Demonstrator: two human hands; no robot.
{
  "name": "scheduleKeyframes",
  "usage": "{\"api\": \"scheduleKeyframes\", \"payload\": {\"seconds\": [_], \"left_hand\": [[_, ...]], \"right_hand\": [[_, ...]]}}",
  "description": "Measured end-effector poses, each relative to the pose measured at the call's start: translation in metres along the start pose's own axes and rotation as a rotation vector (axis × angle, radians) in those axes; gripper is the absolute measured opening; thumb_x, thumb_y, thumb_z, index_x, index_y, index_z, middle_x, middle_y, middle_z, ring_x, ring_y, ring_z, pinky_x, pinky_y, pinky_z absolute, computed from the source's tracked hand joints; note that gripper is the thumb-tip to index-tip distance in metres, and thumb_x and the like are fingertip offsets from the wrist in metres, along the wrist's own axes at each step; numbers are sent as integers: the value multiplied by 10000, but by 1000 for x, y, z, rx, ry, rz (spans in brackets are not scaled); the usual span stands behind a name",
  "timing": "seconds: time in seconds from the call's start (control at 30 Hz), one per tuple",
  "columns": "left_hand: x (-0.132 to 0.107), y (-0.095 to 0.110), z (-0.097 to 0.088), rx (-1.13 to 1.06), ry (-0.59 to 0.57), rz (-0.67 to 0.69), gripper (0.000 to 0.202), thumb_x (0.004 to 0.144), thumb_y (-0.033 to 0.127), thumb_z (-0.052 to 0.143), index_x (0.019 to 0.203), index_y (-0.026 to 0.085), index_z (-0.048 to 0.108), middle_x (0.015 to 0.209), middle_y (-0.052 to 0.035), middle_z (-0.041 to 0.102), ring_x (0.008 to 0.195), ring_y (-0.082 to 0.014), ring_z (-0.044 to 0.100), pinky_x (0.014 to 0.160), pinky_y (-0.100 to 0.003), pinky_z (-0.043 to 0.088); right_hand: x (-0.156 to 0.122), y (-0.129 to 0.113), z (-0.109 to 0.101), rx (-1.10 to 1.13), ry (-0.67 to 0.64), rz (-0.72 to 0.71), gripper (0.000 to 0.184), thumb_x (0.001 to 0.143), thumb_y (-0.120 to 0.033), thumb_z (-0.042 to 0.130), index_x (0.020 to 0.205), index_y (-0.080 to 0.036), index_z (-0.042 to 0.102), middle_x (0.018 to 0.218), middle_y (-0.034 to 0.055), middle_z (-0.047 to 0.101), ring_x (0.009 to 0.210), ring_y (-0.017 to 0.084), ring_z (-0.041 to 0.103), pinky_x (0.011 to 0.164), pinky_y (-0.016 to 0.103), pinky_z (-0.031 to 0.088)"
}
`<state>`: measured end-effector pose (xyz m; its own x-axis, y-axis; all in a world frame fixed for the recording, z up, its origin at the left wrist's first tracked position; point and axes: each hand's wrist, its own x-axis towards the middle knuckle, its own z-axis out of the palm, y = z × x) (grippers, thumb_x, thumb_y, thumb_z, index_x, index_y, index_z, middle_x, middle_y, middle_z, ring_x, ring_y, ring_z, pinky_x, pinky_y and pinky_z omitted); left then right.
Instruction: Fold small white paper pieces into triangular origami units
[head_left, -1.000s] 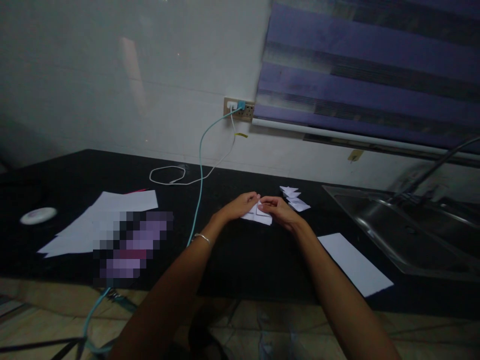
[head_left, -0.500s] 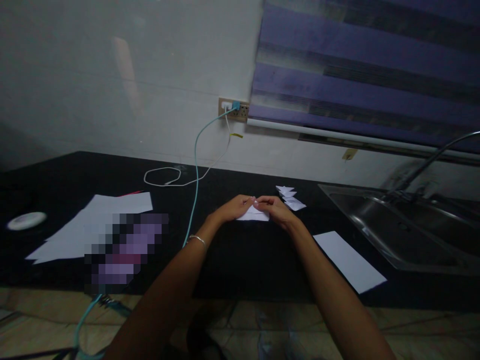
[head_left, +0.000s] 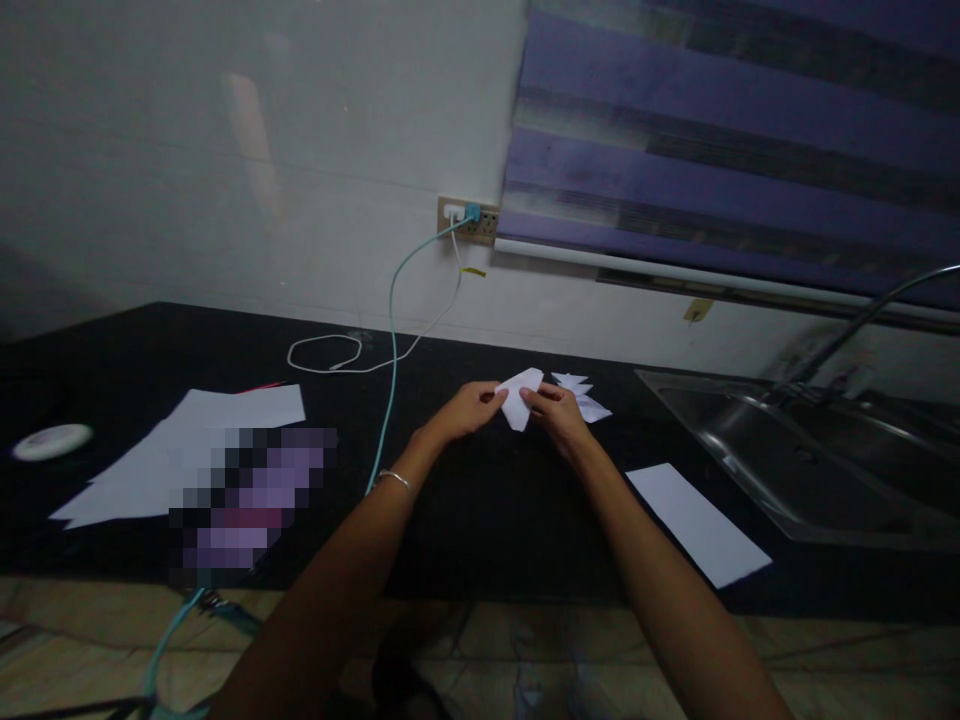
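Between my two hands is a small folded piece of white paper [head_left: 519, 400], held tilted above the black countertop [head_left: 495, 520]. My left hand [head_left: 474, 408] pinches its left edge with thumb and fingers. On the other side, my right hand [head_left: 556, 412] grips the right edge, its thumb lying on the paper's face. Just behind my right hand, several folded white paper pieces [head_left: 589, 405] lie partly overlapping. A flat white paper strip [head_left: 697, 522] rests to the right of my right forearm.
White sheets [head_left: 165, 455] lie on the left, with a blurred-out purple item [head_left: 262, 495] by them and a white round object [head_left: 52, 442] beyond. A teal cable [head_left: 391, 380] and a white cable [head_left: 345, 370] run from a wall socket [head_left: 480, 222]. A steel sink [head_left: 750, 470] sits at right.
The folded paper has been raised and turned in my hands, so it now stands at an angle with a point downward. My fingers have shifted to its two sides.
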<state>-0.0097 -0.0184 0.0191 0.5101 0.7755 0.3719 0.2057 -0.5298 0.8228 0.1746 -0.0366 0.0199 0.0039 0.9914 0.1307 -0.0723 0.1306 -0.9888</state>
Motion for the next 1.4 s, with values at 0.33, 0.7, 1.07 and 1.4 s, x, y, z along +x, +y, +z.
{"api": "scheduleKeyframes", "payload": {"seconds": [0.33,0.7,1.07,1.4], "left_hand": [[-7,5,-5,-157,-394,-168,431,866,503,520,681,132,640,547,-18,562,491,-99,487,523,-230,352],[0,-24,9,112,-258,-155,720,856,747,196,568,159,496,474,-25,506,411,-109,447,448,-245,328],[2,-31,12,1,-202,-150,657,844,751,231,609,176,442,449,16,446,392,-98,415,434,-226,326],[2,-29,11,54,-170,-175,687,857,736,180,599,167,465,457,4,464,406,-107,431,448,-234,339]], "right_hand": [[-2,-2,-3,-218,-165,-67,287,682,-442,738,786,-175,714,692,17,677,590,151,574,560,274,416],[-2,3,6,-722,-78,-612,461,871,-314,544,1312,-178,559,1244,137,611,1146,256,567,1010,419,415],[-1,24,11,-836,-192,-605,622,958,-406,383,1508,-155,237,1523,150,325,1404,272,311,1161,468,241],[-3,11,13,-841,-45,-759,344,899,-276,495,1220,-173,562,1248,158,556,1212,272,493,1052,458,383]]}}
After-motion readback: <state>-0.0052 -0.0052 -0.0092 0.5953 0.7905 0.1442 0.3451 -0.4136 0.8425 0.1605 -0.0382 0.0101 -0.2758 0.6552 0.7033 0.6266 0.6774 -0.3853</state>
